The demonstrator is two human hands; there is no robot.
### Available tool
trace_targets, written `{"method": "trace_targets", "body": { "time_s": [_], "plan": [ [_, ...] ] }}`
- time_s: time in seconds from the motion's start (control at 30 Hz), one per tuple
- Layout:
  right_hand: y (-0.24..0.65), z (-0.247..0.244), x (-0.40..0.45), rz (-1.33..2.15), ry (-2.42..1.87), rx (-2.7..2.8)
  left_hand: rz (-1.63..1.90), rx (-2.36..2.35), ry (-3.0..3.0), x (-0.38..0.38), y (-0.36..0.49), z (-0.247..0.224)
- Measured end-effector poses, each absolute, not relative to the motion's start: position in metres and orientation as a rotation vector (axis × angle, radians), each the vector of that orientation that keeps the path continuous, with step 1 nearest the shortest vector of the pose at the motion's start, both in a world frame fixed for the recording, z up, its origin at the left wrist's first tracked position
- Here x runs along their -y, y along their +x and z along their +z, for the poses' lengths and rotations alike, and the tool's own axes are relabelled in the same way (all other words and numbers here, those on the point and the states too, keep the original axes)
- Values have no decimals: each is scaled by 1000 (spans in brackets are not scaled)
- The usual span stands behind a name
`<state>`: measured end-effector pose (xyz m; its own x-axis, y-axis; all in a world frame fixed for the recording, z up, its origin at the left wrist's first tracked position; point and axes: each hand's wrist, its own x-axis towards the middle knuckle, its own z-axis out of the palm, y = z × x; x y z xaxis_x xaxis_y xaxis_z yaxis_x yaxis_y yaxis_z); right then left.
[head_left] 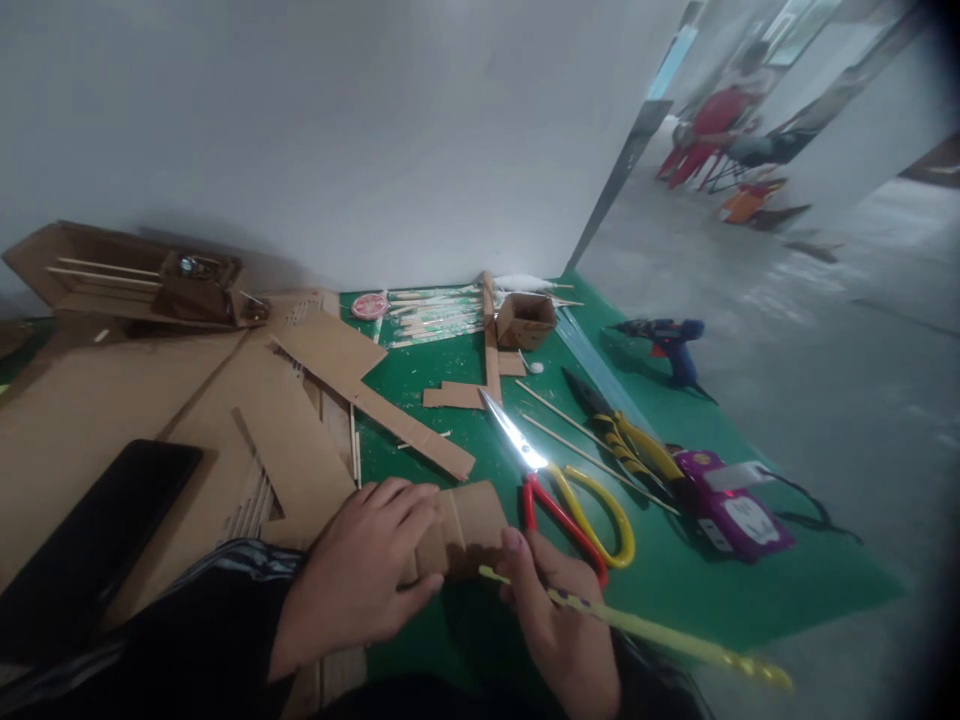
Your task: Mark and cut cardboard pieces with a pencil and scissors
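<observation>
My left hand (367,565) grips a small folded piece of brown cardboard (476,515), fingers over its top and the thumb at the near side. Creases run across the cardboard. In my right hand (562,620) is a slim yellow stick with dark marks (675,635), pencil-like, pinched between thumb and fingers. Its thin end points left, close to the cardboard's near edge; whether they touch is unclear. Just beyond my right hand lie scissors (555,475) with one red and one yellow handle, blades pointing away.
Cardboard sheets (202,370) and a black phone (97,540) lie left. On the green tabletop (780,600) are pliers (622,430), a purple device (735,505), a blue glue gun (667,345), a small cardboard box (525,320) and thin sticks. A wall borders the back; people sit far right.
</observation>
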<state>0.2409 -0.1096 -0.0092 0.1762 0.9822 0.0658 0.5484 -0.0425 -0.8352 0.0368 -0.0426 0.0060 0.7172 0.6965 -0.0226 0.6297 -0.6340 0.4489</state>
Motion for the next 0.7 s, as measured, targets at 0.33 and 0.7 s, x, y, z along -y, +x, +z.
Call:
{"method": "trace_targets", "body": {
  "time_s": [0.33,0.7],
  "plan": [
    [296,-8,94,192,-1399,2189,225,-1013,2518,43,38,8],
    [285,-12,90,270,-1474,2319,196,-1015,2510,41,38,8]
  ]
}}
